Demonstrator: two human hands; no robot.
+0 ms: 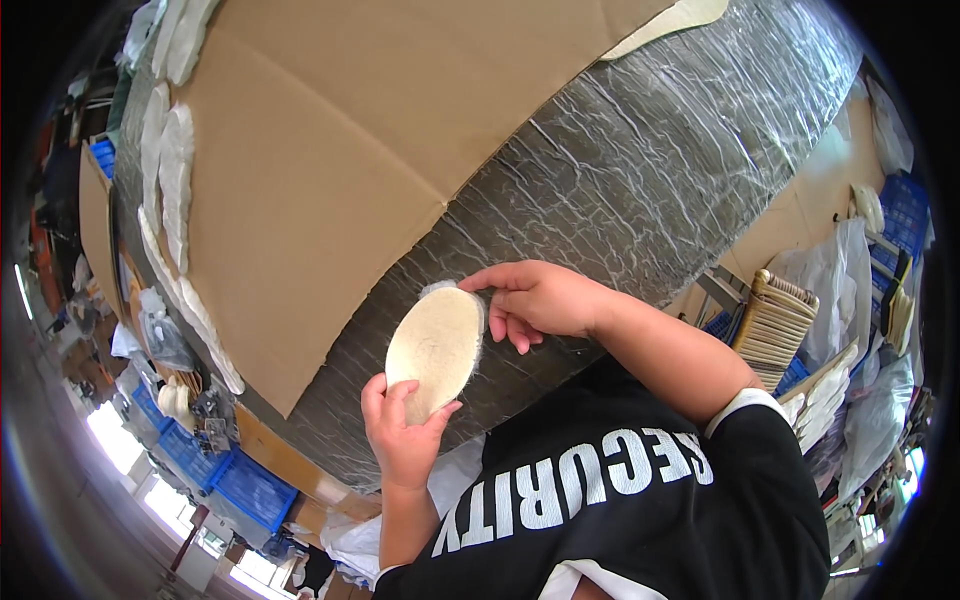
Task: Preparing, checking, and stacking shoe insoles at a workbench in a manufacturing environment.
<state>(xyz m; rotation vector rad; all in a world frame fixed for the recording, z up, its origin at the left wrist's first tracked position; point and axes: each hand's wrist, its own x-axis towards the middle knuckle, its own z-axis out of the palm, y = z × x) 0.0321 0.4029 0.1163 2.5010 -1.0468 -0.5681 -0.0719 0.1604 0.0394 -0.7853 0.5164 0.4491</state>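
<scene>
A cream insole [436, 342] with a fuzzy pale edge is held up over the near side of the table. Its lower, narrower end is gripped by my left hand [403, 421], thumb and fingers closed about it. At the top right edge of the insole, the index finger of my right hand [540, 302] reaches out to the fuzzy rim, touching or nearly touching it. The other fingers of that hand are loosely curled and hold nothing that I can see. The insole's underside is hidden.
Brown cardboard [330, 130] covers much of the table, whose top is wrapped in wrinkled plastic film [620, 190]. White fleecy insoles [176, 180] line the left edge; another pale insole [668, 26] lies at the far side. Blue crates [252, 488] stand left, a wicker chair [776, 325] right.
</scene>
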